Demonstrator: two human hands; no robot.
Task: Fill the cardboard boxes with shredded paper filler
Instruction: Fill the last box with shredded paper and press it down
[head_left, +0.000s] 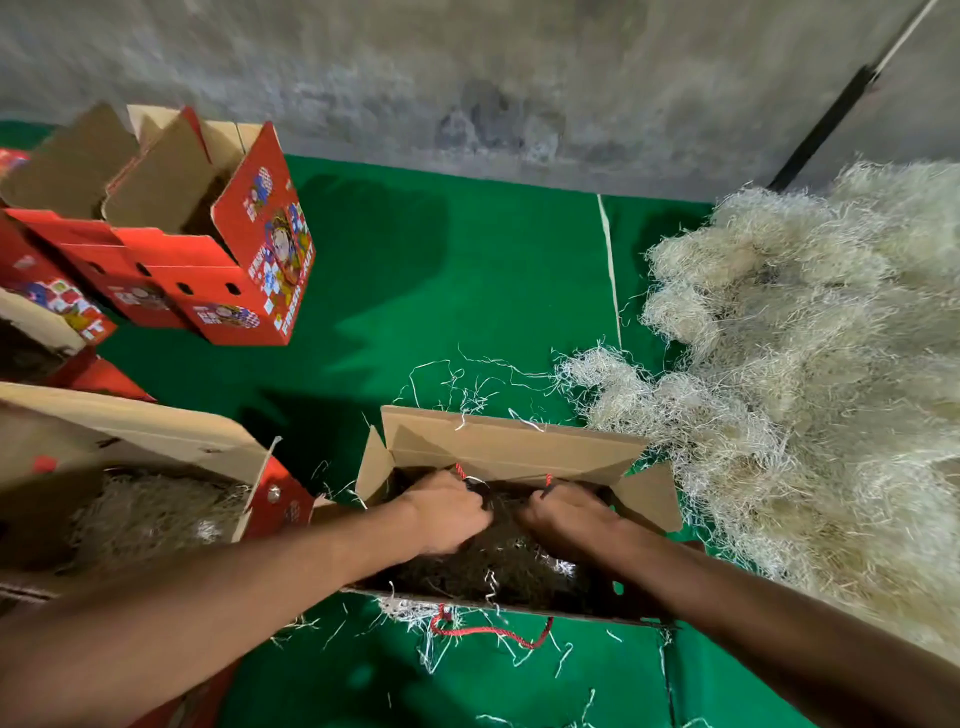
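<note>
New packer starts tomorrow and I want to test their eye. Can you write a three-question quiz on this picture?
1. True or false: both hands are inside the open box.
2. The big filler pile lies on which side of that box? A) left B) right C) behind the person
3. What colour is the rope handle hanging over the box's near wall?

Key: 1 true; 2 B; 3 red.

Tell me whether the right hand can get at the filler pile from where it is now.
Probably yes: the right hand is inside the open box, and the filler pile lies just beside it, with nothing between them.
</note>
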